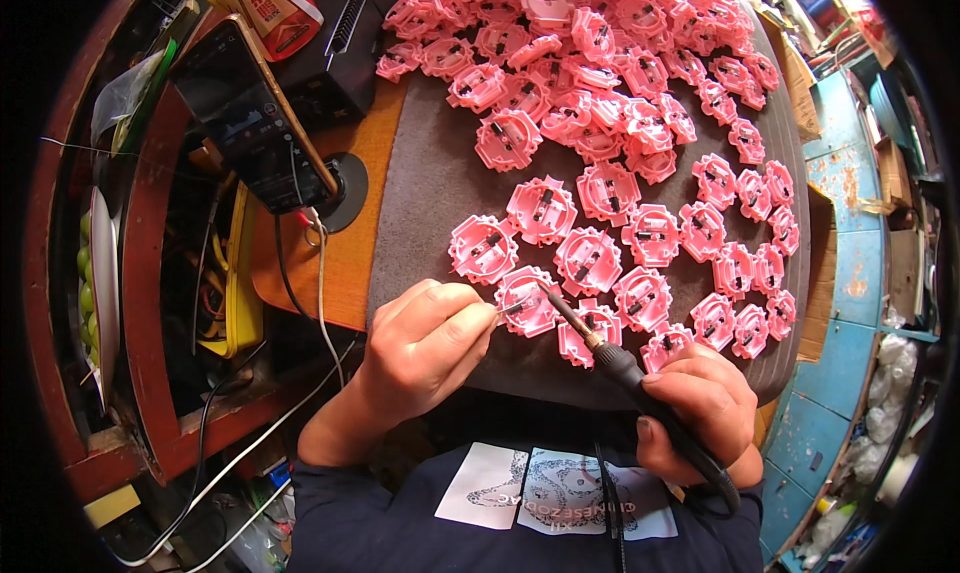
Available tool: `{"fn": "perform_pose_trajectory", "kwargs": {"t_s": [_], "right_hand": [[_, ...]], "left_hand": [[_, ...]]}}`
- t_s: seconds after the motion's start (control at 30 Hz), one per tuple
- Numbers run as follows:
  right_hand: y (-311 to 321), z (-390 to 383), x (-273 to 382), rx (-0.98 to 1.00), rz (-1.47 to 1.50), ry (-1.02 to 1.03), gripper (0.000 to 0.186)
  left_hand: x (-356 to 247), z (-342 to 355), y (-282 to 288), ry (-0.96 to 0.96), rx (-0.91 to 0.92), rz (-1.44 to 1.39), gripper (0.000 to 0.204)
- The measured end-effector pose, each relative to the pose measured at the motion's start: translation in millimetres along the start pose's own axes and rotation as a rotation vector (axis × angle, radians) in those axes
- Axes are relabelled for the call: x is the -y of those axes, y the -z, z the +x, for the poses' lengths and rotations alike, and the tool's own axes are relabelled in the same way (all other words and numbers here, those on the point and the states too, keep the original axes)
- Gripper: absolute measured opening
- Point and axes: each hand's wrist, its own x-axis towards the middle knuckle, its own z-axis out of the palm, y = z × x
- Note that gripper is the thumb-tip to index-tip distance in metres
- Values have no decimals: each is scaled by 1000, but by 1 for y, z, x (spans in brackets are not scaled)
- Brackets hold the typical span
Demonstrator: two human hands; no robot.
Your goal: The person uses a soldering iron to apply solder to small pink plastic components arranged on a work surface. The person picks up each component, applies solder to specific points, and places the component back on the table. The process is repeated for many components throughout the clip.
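Observation:
My right hand [705, 408] is closed round the black handle of a soldering iron [625, 371], whose cable bends down past my wrist. The iron's tip reaches a pink plastic housing [527, 301] with small black parts inside; whether it touches cannot be told. On that housing's left side, my left hand [425, 341] pinches a thin wire [503, 310] that points into it. More pink housings lie open side up around it, such as one [483, 250] just behind and another [590, 331] partly behind the iron.
A large heap of pink housings [590, 63] covers the far part of the grey mat [430, 173]. On the left, a phone [255, 113] leans on a round stand [345, 193], with cables hanging below. Blue cabinets [840, 273] stand on the right.

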Motion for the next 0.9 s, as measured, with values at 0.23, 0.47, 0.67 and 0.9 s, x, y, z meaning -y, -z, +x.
{"fn": "perform_pose_trajectory", "kwargs": {"t_s": [0.23,0.47,0.67,0.9], "right_hand": [[6,-3,3,70,19,6,37],[5,-3,4,66,9,8,37],[2,-1,3,71,18,10,37],[2,0,4,68,11,9,36]], "left_hand": [[2,-7,-3,-77,-5,-9,27],[2,-6,-5,-75,1,-6,27],[4,-5,-8,-86,2,3,28],[7,-5,-11,-113,-17,-3,30]]}}
